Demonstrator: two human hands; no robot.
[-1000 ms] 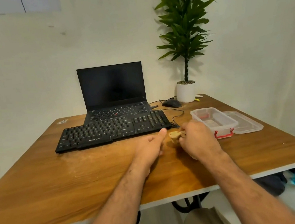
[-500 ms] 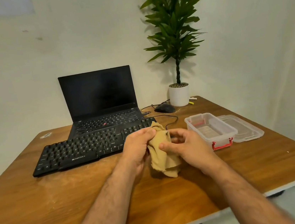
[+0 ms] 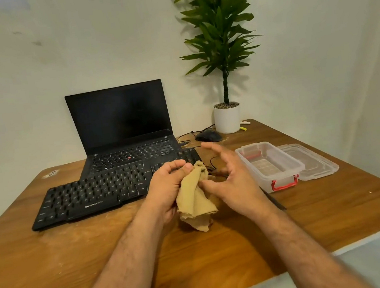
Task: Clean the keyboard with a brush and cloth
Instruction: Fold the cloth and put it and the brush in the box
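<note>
Wiping looks not yet begun: the left hand (image 3: 166, 190) grips the tan cloth (image 3: 195, 203) just in front of the keyboard (image 3: 94, 193), the right hand (image 3: 232, 181) open beside it, thumb touching, with 1 open box (image 3: 281, 175) near and a cable close behind.

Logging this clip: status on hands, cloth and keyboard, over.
Left hand shut on tan cloth; right hand open, thumb at the cloth. Keyboard untouched on table. Nothing between hands and keys.
</note>
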